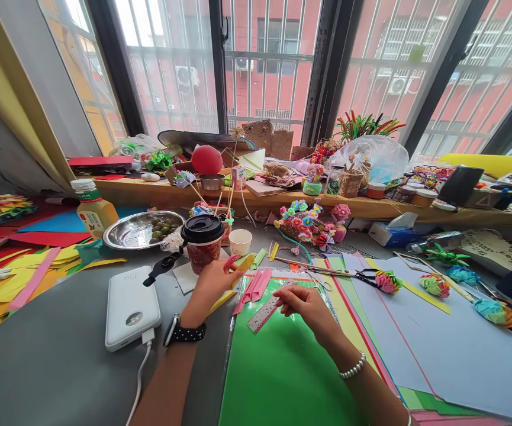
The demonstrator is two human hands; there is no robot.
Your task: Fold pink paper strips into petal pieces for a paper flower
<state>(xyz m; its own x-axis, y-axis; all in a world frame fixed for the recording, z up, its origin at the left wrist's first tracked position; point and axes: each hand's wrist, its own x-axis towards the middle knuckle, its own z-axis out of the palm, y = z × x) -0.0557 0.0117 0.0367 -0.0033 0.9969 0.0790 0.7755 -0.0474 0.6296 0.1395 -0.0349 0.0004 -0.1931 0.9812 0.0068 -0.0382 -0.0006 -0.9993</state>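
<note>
My left hand (pixel 211 290) is closed on a folded yellow paper piece (pixel 245 263); a small pinkish-red piece (pixel 230 262) also shows at its fingers. Another yellow paper strip (pixel 223 302) lies just below that hand. To the right, my right hand (pixel 306 307) has its fingertips pinched together, and I cannot make out anything between them. Close under them a small patterned ruler (pixel 262 316) lies slanted on the green sheet (pixel 282 373). Several folded pink paper strips (pixel 256 287) rest between the two hands at the sheet's top.
A lidded coffee cup (pixel 201 251) stands right behind my left hand, beside a white paper cup (pixel 240 241). A white power bank (pixel 132 310) with a cable sits at left, near a steel bowl (pixel 120 234). Scissors (pixel 348 273) lie right, by pale paper sheets (pixel 451 337).
</note>
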